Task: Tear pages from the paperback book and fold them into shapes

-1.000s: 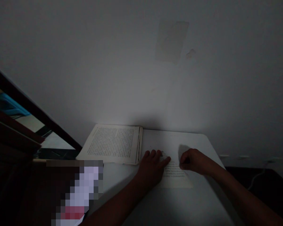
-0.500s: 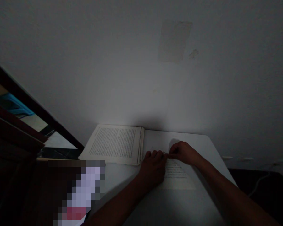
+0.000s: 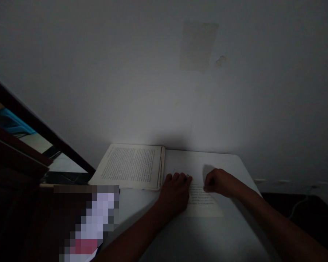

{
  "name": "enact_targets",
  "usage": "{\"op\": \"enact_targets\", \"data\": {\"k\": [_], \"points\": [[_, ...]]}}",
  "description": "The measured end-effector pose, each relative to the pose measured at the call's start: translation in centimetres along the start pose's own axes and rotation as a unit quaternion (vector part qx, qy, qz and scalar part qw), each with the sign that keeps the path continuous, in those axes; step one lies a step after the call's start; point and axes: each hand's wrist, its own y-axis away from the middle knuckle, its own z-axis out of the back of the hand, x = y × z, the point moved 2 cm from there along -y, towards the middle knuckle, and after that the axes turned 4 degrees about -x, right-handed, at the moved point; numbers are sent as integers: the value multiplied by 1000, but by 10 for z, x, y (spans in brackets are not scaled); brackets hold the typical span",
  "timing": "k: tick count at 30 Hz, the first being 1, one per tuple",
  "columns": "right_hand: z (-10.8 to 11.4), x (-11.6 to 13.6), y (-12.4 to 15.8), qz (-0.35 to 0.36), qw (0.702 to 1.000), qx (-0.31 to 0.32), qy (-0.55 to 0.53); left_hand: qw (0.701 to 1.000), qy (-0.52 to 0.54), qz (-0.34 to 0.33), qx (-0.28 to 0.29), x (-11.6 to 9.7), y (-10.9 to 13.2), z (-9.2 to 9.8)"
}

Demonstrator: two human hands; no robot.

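A loose printed sheet of paper (image 3: 205, 202) lies on a white table (image 3: 229, 233). My left hand (image 3: 176, 193) rests flat on the sheet's left part, fingers stretched toward its top edge. My right hand (image 3: 221, 182) sits curled on the sheet's upper right, fingers closed and pressing down on the paper. An open book with printed pages (image 3: 131, 165) lies to the left of both hands, near the wall.
A pale wall (image 3: 164, 72) rises right behind the table. Dark wooden furniture (image 3: 19, 153) stands at the left. A blurred patch (image 3: 90, 222) covers something at the lower left. A cable (image 3: 300, 203) runs over the dark area on the right.
My right hand slid left along the sheet's top edge until it met my left hand, then slid back to the right. My left hand stayed almost still.
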Motion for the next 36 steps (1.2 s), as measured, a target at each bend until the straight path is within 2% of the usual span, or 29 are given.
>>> {"op": "enact_targets", "data": {"k": [10,14,16,18,20,22,25,28,36], "points": [[1,-15,36,-30,998,26,40,1000,0,-6,8,-1,-2,2],[7,-13,41,-18,998,53,-17,1000,20,3,0,2,-1,0],[11,-5,39,-7,996,45,-71,999,40,12,-10,3,0,-1],[14,8,33,-1,995,-18,-93,998,63,25,-19,4,0,0],[10,24,24,10,994,-58,-96,995,85,39,-26,5,0,2],[0,38,15,30,991,-71,-106,993,103,49,-29,7,-1,4],[-16,47,6,30,991,-63,-116,992,113,47,-21,12,-2,5],[-25,46,3,25,993,-49,-108,994,107,32,-2,17,-3,4],[-27,44,4,48,996,-31,-63,999,27,-22,14,24,-7,11]]}}
